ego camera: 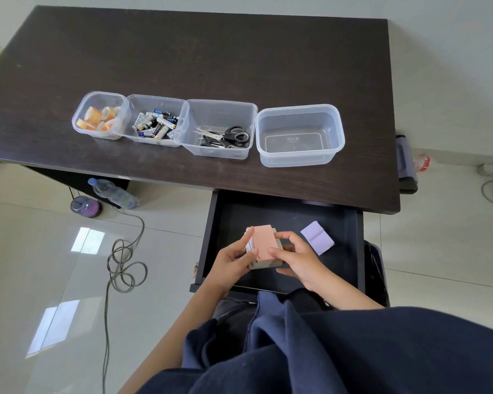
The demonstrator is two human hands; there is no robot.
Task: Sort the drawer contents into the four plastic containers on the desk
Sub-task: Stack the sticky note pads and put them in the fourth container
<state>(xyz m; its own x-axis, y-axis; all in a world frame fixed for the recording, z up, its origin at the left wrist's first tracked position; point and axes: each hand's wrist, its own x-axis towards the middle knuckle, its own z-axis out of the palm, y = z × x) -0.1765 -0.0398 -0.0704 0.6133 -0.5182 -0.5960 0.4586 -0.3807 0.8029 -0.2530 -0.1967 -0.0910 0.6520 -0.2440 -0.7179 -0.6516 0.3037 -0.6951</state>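
Both hands meet over the open drawer, which juts out from the desk's near edge toward its right corner. The left hand and right hand are closed together on a stack of note pads, pink on top with greyer ones beneath, the left fingers along its left side, the right thumb pressing the top. One lilac pad lies apart on the drawer floor, near the right wall.

On the desk the four tubs stand in a row near the front edge. From the left: tape rolls, batteries, scissors, and the right tub, which is bare inside. I'd judge the pads are meant for that one, and that this is the last kind left to sort.

The stack looks uneven, its layers stepped rather than flush. Lifted as it is, a lower pad could slide out and drop back into the drawer or past its front lip to the floor, especially if one hand lets go to reach for the lilac pad. The drawer sits below the desk edge, so a hasty lift could knock the stack against it. The lilac pad could also be left behind.
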